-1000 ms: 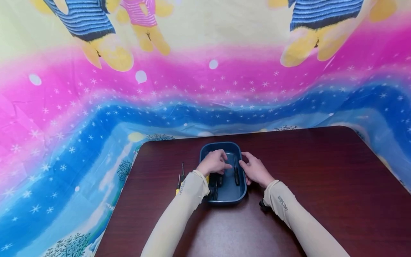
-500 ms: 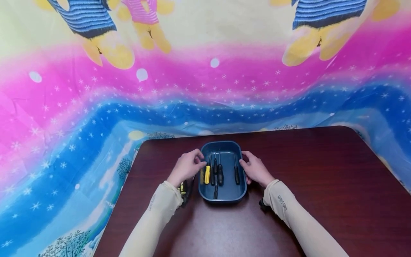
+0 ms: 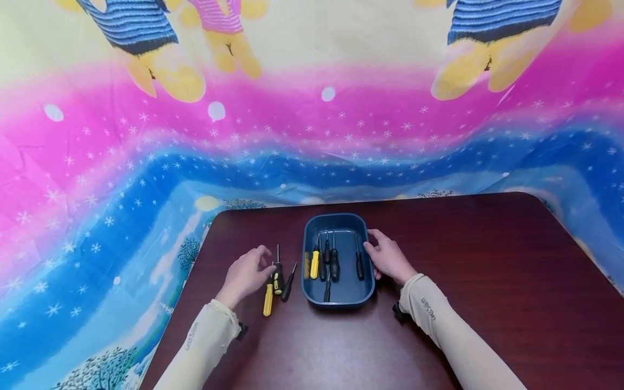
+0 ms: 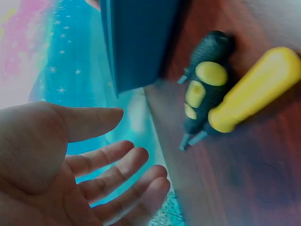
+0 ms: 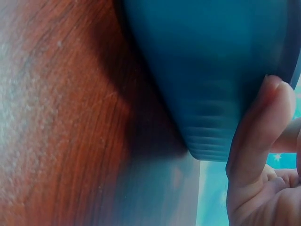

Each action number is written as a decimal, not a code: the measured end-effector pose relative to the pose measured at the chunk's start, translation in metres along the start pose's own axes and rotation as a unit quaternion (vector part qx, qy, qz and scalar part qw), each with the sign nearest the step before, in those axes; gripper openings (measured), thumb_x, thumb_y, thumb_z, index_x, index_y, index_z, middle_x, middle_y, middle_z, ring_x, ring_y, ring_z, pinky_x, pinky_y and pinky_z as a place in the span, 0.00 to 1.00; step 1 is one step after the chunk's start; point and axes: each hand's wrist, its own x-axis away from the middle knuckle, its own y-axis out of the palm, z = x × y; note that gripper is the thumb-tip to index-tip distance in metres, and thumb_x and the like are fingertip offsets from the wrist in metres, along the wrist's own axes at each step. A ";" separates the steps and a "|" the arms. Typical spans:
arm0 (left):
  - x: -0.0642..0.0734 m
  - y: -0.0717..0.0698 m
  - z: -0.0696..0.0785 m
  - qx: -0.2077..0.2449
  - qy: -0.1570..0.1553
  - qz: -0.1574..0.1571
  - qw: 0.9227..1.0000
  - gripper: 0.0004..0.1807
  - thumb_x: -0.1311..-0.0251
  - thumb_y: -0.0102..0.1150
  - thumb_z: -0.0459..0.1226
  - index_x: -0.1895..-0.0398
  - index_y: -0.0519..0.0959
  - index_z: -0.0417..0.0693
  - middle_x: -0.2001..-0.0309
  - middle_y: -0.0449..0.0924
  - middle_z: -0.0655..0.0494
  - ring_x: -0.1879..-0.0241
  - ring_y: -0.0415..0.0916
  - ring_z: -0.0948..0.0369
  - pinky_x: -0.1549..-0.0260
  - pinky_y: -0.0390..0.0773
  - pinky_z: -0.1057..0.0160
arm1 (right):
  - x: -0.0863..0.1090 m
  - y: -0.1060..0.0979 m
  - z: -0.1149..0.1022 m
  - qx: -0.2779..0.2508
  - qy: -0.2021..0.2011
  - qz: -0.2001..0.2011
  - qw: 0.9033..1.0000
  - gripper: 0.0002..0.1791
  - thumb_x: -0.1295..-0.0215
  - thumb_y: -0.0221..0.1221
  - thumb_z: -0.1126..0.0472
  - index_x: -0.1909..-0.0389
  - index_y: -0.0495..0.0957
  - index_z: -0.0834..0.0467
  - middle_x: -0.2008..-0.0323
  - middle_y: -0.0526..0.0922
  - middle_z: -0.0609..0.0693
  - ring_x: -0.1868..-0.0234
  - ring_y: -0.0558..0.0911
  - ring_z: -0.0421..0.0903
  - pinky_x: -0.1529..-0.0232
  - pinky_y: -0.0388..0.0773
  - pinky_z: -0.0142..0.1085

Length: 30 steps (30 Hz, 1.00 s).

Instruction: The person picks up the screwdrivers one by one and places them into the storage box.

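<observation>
My left hand [image 3: 246, 273] is beside three screwdrivers on the table, fingers loosely bent and holding nothing. Nearest it lie a yellow-handled screwdriver [image 3: 268, 300] and a black-and-yellow screwdriver [image 3: 278, 279]; a black screwdriver [image 3: 288, 284] lies to their right. In the left wrist view, the palm and fingers of my left hand [image 4: 113, 169] are apart from these handles. My right hand [image 3: 387, 257] holds the right side of a dark blue plastic bin [image 3: 351, 295]. Fingers [image 5: 261, 132] press its outer wall near the rim. Inside are a yellow-handled screwdriver [image 3: 314, 265] and several black-handled ones.
One black screwdriver [image 3: 359, 265] lies apart along the bin's right wall. The brown wooden table [image 3: 453, 244] has its far edge against a printed cloth backdrop [image 3: 292, 108]. A dark band [image 3: 241, 330] shows at my left wrist.
My left hand has moved left from above the bin, past its left side, to the screwdrivers on the table, uncovering the tools in the bin. My right hand has stayed at the bin.
</observation>
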 end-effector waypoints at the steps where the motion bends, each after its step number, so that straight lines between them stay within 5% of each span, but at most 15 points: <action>1: 0.002 0.001 -0.003 0.002 -0.002 -0.005 1.000 0.18 0.36 0.69 0.42 0.46 0.80 0.47 0.62 0.83 0.55 0.66 0.79 0.58 0.63 0.79 0.52 | 0.000 0.000 0.000 0.000 -0.001 0.000 1.000 0.29 0.18 0.49 0.57 0.21 0.57 0.56 0.82 0.78 0.55 0.89 0.77 0.48 0.77 0.82 0.49; 16: 0.022 0.028 -0.022 0.057 -0.023 -0.075 0.995 0.15 0.34 0.66 0.39 0.48 0.78 0.43 0.70 0.82 0.56 0.74 0.75 0.62 0.70 0.75 0.58 | 0.001 0.000 0.000 0.004 0.001 -0.001 1.000 0.29 0.18 0.49 0.57 0.21 0.57 0.56 0.82 0.77 0.55 0.88 0.77 0.48 0.78 0.82 0.48; 30: 0.023 0.033 -0.023 0.055 -0.015 -0.072 0.996 0.22 0.44 0.69 0.32 0.45 0.77 0.41 0.71 0.79 0.56 0.75 0.73 0.61 0.72 0.73 0.60 | -0.003 0.002 0.002 0.007 -0.002 0.012 1.000 0.29 0.18 0.49 0.57 0.22 0.58 0.56 0.82 0.79 0.55 0.90 0.77 0.48 0.80 0.81 0.48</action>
